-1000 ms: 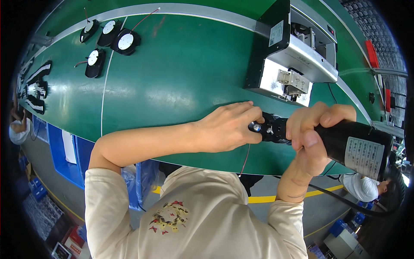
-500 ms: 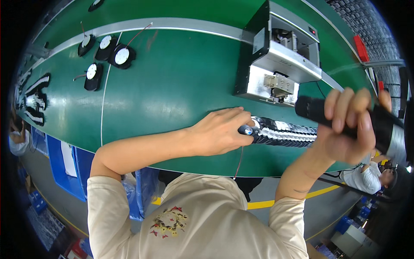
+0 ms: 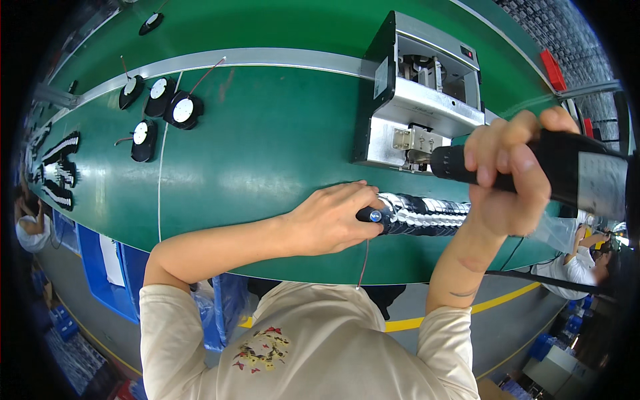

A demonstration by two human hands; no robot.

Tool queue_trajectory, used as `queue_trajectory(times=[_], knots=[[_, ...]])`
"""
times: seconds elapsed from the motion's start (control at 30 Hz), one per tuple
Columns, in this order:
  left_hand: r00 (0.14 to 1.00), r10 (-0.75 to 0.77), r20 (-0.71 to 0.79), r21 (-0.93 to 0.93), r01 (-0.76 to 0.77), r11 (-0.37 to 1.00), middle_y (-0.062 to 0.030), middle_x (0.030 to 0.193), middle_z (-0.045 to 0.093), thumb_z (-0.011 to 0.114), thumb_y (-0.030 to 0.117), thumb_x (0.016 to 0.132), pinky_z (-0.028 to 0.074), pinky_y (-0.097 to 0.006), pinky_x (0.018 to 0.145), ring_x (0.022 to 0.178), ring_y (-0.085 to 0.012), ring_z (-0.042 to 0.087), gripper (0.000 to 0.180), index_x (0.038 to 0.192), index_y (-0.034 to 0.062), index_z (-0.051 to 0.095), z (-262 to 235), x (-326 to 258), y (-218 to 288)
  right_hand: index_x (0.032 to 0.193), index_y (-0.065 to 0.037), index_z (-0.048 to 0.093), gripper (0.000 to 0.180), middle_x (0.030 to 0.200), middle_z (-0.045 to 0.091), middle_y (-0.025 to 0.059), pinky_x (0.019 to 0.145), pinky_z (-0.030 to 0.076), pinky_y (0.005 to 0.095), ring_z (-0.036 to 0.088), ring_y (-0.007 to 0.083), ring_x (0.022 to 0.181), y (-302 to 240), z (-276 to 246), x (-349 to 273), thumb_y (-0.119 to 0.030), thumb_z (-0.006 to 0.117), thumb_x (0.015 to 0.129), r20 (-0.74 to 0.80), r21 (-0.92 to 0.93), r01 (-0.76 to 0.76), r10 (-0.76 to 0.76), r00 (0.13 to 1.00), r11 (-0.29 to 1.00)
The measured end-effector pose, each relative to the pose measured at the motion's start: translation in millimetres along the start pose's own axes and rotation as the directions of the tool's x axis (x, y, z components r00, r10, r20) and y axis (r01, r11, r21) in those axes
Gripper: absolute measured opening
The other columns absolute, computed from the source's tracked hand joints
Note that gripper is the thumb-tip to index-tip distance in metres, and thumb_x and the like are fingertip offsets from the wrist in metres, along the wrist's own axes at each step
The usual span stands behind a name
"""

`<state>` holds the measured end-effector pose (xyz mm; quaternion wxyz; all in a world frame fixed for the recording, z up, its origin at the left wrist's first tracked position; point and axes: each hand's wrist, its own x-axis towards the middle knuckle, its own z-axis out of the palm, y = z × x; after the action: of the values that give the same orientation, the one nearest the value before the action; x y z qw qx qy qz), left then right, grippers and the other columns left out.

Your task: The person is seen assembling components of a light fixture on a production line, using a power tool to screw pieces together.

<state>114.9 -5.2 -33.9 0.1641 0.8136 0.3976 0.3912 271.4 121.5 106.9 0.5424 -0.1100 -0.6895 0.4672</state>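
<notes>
At the near edge of the long green bench [image 3: 267, 153], your left hand [image 3: 330, 220] presses its fingers down on the end of a row of small black-and-silver round parts [image 3: 417, 213], lined up side by side and lying flat on the bench just in front of you. Your right hand [image 3: 507, 177] is wrapped tight around a black cylindrical power tool [image 3: 567, 170], lifted clear above the row's far end. Just behind stands a grey metal box-shaped machine [image 3: 420, 100]. Farther left on the bench lie four black round fans with white centre labels [image 3: 157, 110], well apart from your hands.

The row looks light and hard but loose, a stack of separate pieces that would likely slide or buckle if pushed from one end only; pinning it from above at the end, as you do, seems the safest hold. A thin red wire [image 3: 363, 263] trails off the bench edge beneath your left hand, and appears easy to snag. The tool looks heavy and rigid; its barrel suits a full grip
</notes>
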Motion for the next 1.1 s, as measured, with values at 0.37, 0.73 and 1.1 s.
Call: queue_trajectory(times=[0.37, 0.73, 1.1], knots=[[1.000, -0.004, 0.029, -0.017, 0.005, 1.000, -0.0094, 0.106, 0.059, 0.081, 0.014, 0.070, 0.057, -0.043, 0.091, 0.110, -0.0317, 0.063, 0.021, 0.090, 0.0145, 0.073, -4, 7, 3, 0.121, -0.003, 0.049, 0.041, 0.066, 0.045, 0.0046, 0.048, 0.041, 0.0321, 0.040, 0.0122, 0.045, 3, -7, -8, -0.004, 0.049, 0.080, -0.080, 0.087, -0.033, 0.040, 0.996, 0.996], [0.999, -0.013, 0.041, -0.034, 0.014, 0.999, -0.0094, 0.112, 0.061, 0.075, 0.013, 0.076, 0.056, -0.043, 0.090, 0.111, -0.0330, 0.061, 0.017, 0.093, 0.0132, 0.072, -5, 5, 4, 0.116, -0.002, 0.045, 0.038, 0.066, 0.044, 0.0048, 0.045, 0.039, 0.0313, 0.039, 0.0117, 0.044, 4, 8, 8, -0.003, 0.049, 0.079, -0.129, 0.022, -0.164, 0.165, 0.978, 0.986], [1.000, -0.015, 0.018, 0.012, 0.014, 1.000, -0.0106, 0.108, 0.059, 0.077, 0.015, 0.073, 0.056, -0.044, 0.093, 0.107, -0.0324, 0.062, 0.018, 0.090, 0.0137, 0.072, 2, -3, 2, 0.123, -0.005, 0.045, 0.042, 0.069, 0.046, 0.0027, 0.050, 0.042, 0.0310, 0.044, 0.0118, 0.047, -18, -5, -41, -0.006, 0.058, 0.083, 0.162, 0.216, -0.097, 0.062, 0.985, 0.972]])
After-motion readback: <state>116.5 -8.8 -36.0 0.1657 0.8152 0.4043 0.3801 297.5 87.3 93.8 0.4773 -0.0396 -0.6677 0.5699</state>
